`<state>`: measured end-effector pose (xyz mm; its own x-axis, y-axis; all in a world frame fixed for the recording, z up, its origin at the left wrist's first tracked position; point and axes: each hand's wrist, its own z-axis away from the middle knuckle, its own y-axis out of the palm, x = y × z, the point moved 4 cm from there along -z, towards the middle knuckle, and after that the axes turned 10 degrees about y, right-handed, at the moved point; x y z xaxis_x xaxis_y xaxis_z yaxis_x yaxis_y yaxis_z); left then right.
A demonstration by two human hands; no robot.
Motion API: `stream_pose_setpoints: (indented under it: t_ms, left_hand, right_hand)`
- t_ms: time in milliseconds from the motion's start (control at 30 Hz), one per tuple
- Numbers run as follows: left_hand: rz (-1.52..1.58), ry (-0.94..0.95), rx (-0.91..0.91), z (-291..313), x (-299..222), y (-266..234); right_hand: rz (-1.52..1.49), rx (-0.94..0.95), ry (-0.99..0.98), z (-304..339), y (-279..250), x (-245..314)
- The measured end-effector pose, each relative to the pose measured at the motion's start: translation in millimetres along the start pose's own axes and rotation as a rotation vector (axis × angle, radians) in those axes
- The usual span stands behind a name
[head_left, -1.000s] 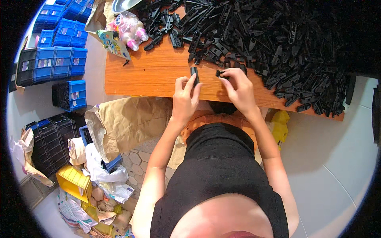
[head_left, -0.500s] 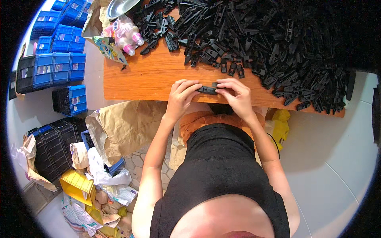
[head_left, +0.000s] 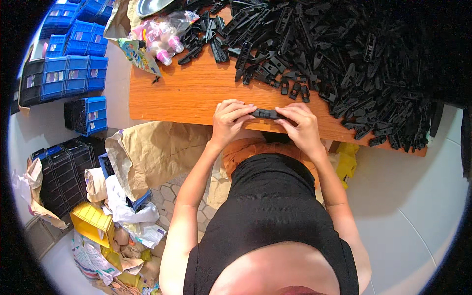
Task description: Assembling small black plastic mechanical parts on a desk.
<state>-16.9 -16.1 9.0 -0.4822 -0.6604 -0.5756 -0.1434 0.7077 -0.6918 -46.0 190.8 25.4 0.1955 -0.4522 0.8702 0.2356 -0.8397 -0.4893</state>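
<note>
Between my two hands, just over the near edge of the wooden table (head_left: 182,98), is a black plastic part (head_left: 266,114), long and narrow with a notched side. My left hand (head_left: 230,119) pinches its left end with thumb and fingertips. Its right end sits in the closed fingers of my right hand (head_left: 300,121). Just beyond my hands lie several small black clip-like pieces (head_left: 295,90). A large heap of long black plastic parts (head_left: 314,44) covers the far and right side of the table.
Clear plastic bottles with pink caps (head_left: 169,45) lie in a bag at the table's far left, near a metal bowl (head_left: 151,6). Blue crates (head_left: 73,76) are stacked at the left. Brown paper (head_left: 152,152) hangs below the table edge, near a yellow crate (head_left: 92,222).
The small piece that stood up at the right end of the black part no longer shows separately; the part now looks level. My right hand's fingers have closed over that end.
</note>
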Motion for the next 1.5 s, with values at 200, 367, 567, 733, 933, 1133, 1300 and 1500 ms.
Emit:
stream_pose_setpoints:
  t_ms: [200, 367, 567, 733, 933, 1133, 1300, 1500]
  left_hand:
    - [-0.004, -0.014, -0.007, -3, -3, 0]
    - [0.023, 0.054, 0.005, -6, -12, 5]
    - [-0.017, 0.125, -0.021, -52, -4, -8]
    - [-0.368, -0.085, -0.129, -106, 32, -9]
    - [-0.006, -0.124, -0.254, -105, 13, -21]
    - [0.561, -0.276, -0.316, -19, -25, 5]
    - [0.052, -0.084, -0.139, 0, -28, 15]
    - [-0.001, -0.013, -0.077, -7, -26, 15]
  right_hand:
    - [-0.006, 0.029, -0.033, -1, 1, -1]
    - [0.022, -0.004, -0.068, 0, 14, 3]
    - [0.047, 0.203, -0.091, 8, -12, -5]
    - [0.018, 0.17, 0.15, 1, -29, 1]
    - [0.517, -0.346, 0.071, -12, -28, -14]
    - [0.315, -0.312, 0.127, -8, -31, -17]
    - [-0.478, -0.138, 0.284, 5, -26, -11]
    - [-0.112, -0.066, -0.069, 10, -9, -5]
